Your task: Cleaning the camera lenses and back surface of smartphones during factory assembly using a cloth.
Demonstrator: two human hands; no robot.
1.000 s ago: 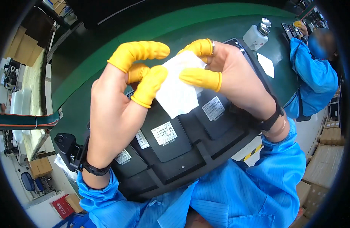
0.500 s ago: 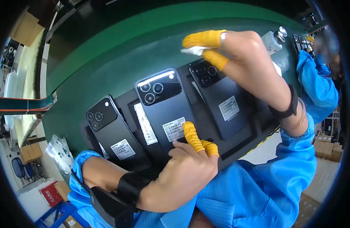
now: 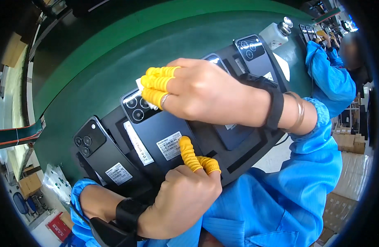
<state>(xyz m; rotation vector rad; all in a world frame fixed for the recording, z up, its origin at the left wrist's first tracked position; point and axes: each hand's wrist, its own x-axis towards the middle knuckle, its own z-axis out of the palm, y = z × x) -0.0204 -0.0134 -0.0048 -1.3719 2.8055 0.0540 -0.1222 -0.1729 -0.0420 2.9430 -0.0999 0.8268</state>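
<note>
My right hand (image 3: pixel 197 88), with yellow finger cots, pinches a small white wiping cloth (image 3: pixel 139 84) over the camera end of the middle smartphone (image 3: pixel 152 123). That phone lies back side up, and the hand covers part of its lens block. My left hand (image 3: pixel 187 185) rests at the phone's lower right side. Its index finger, in a yellow cot, presses beside the white label (image 3: pixel 168 147), while the other fingers curl in. Another dark smartphone (image 3: pixel 105 152) lies to the left. Beneath my right forearm a third smartphone (image 3: pixel 237 138) is partly hidden.
A black tray (image 3: pixel 255 150) carries the phones on a green bench (image 3: pixel 82 92). One more smartphone (image 3: pixel 255 53) sits at the far right, near a white pump bottle (image 3: pixel 276 35). A clear plastic bag (image 3: pixel 58 181) hangs at left. A co-worker in blue sleeves (image 3: pixel 329 82) sits at right.
My right hand has moved left and down with the cloth, from above the right phone to the middle phone's camera end. My left finger stays by the label; the view has shifted.
</note>
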